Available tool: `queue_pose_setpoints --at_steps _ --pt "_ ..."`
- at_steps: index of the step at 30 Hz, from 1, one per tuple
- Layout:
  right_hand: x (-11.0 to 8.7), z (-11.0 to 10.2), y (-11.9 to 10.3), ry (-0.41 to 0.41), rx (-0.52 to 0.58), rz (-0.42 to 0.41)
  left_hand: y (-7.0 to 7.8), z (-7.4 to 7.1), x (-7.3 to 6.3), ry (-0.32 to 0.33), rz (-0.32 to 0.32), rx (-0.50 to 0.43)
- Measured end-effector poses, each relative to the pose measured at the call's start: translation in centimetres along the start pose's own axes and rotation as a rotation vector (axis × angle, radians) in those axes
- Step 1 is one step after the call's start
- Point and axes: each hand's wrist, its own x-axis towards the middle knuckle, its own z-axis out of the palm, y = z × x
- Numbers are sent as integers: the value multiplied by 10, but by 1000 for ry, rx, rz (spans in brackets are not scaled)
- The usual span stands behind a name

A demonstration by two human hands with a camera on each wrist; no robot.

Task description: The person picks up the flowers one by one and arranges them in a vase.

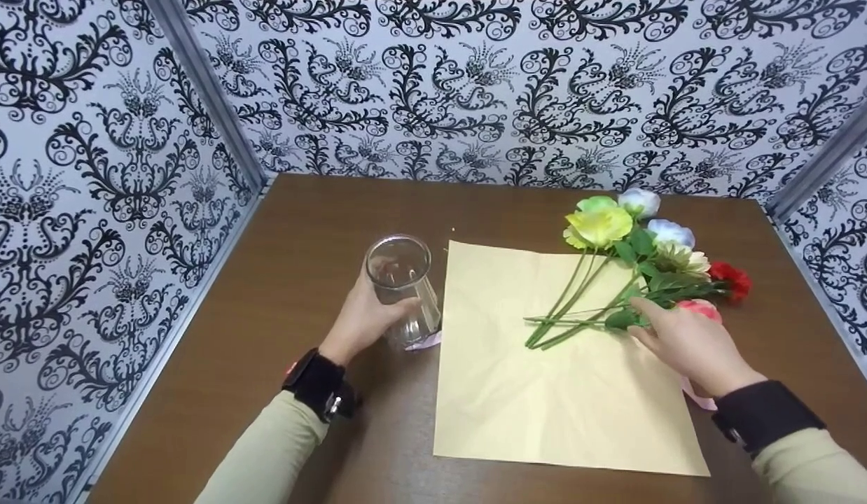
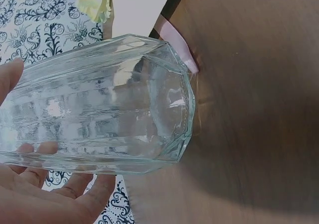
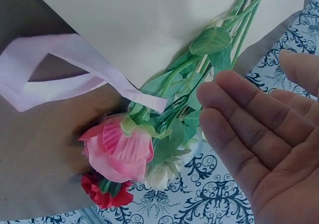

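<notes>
My left hand grips a clear glass vase, thumb on one side and fingers round the other. In the left wrist view the faceted vase is tilted, its thick base toward the table. My right hand is beside a bunch of artificial flowers with green stems. Its fingers are extended near the leaves in the right wrist view, with nothing held in the palm. The bunch includes a yellow flower, a pink rose and a red carnation.
Under the stems lies a sheet of cream paper on the brown table. A pale pink ribbon loops out near the rose, and pink material shows beside the vase base. Patterned panels stand around the table.
</notes>
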Motion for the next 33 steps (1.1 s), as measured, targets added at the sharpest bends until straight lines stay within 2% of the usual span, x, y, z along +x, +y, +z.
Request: queue_pose_setpoints --at_steps 7,14,19,28,33 --pt "11 5 7 20 1 16 0 0 -3 -12 7 9" --pt "17 15 18 104 -10 -25 1 -1 -9 -22 -9 39" --pt "18 21 27 138 10 -8 0 -2 -11 -15 -11 42" --pt "18 31 46 86 2 54 -1 -1 -14 -17 -1 0" --pt "17 37 54 45 -23 61 -1 0 -15 -9 8 18"
